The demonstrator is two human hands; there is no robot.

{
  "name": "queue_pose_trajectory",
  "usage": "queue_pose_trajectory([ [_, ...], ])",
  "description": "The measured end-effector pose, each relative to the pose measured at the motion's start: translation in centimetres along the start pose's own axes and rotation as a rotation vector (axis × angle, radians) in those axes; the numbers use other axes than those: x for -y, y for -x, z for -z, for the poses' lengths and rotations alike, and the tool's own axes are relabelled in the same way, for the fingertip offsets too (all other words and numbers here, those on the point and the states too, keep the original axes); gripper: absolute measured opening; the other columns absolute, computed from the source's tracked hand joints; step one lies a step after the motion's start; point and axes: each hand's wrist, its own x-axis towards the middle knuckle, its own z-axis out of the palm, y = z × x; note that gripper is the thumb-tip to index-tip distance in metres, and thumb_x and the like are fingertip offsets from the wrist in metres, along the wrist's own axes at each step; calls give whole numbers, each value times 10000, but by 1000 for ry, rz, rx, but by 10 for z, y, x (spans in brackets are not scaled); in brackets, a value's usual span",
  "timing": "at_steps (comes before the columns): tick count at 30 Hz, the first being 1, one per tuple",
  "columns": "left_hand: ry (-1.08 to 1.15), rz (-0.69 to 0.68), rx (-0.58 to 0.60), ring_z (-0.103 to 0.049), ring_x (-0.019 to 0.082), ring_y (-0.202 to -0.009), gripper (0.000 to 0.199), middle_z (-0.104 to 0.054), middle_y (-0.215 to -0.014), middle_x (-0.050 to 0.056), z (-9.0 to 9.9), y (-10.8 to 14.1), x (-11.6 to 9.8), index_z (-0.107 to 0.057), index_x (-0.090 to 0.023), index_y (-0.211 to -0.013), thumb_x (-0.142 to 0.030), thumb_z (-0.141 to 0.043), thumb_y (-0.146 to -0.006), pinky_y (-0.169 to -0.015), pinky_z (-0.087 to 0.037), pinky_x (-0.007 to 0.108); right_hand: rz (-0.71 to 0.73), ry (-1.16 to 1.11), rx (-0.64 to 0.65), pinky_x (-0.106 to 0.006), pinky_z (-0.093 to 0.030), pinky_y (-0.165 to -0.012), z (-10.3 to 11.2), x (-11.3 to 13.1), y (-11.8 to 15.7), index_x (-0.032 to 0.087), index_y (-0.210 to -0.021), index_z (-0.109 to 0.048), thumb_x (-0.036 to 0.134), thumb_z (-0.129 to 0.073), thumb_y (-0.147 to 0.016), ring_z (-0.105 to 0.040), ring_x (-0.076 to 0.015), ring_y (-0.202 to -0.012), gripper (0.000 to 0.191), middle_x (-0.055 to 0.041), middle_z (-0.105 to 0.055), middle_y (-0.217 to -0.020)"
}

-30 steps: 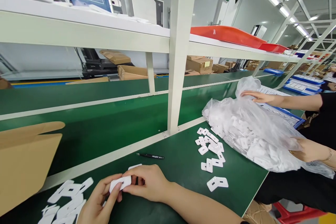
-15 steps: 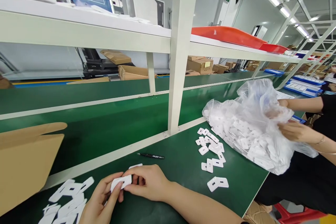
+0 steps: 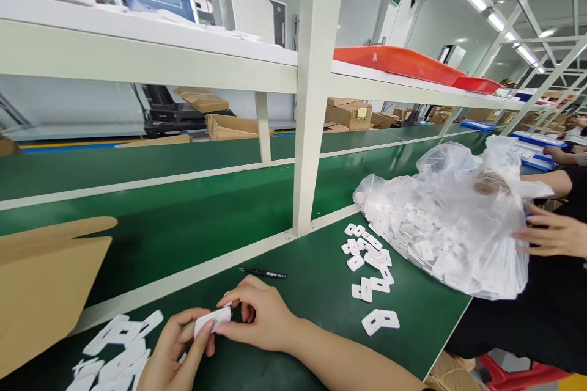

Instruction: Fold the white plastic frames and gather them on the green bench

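Low over the green surface (image 3: 321,293), both hands pinch one white plastic piece (image 3: 211,320) between them, the left hand (image 3: 172,348) supporting from below and the right hand (image 3: 257,316) gripping its end, probably to steady it, beside loose pieces (image 3: 117,348).

White plastic piece (image 3: 211,320) matt; clear bag (image 3: 452,226) glossy, crinkled; green mat (image 3: 312,284) matt.

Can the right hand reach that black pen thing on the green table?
Probably yes. The black tweezers lie on bare green table just beyond the right hand, nothing between them. But that hand is pinching a white part with the left hand.
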Motion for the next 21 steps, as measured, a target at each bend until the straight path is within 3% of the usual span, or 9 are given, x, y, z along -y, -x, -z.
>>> queue_pose_trajectory([
  [3,9,-4,0,-625,218,-639,690,-638,-649,-13,0,-3,6,-577,-232,-1091,-830,-683,-764,-608,-503,288,45,56,3,-184,-478,-646,-2,-4,0,288,-1155,-747,290,-929,-743,-498,-53,-625,450,39,-582,-996],
  [10,5,-5,25,-648,227,-645,722,-640,-631,-14,4,-14,27,-578,-229,-1166,-829,-670,-774,-628,-546,297,156,270,4,-200,-495,-638,-2,-7,2,259,-1203,-750,386,-832,-855,-533,-65,-605,380,3,-675,-1036],
  [14,32,-15,56,-661,232,-673,704,-646,-647,-8,5,-15,32,-601,-226,-1159,-817,-675,-784,-638,-553,295,160,243,22,-189,-478,-605,-3,-5,2,230,-1174,-760,384,-814,-874,-541,-75,-595,342,24,-655,-880],
  [21,110,3,78,-625,205,-657,627,-625,-610,-33,2,-9,19,-572,-240,-1106,-787,-678,-819,-582,-480,252,160,219,43,-203,-468,-614,0,2,3,219,-1208,-744,448,-720,-969,-538,-91,-616,332,15,-669,-858],
])
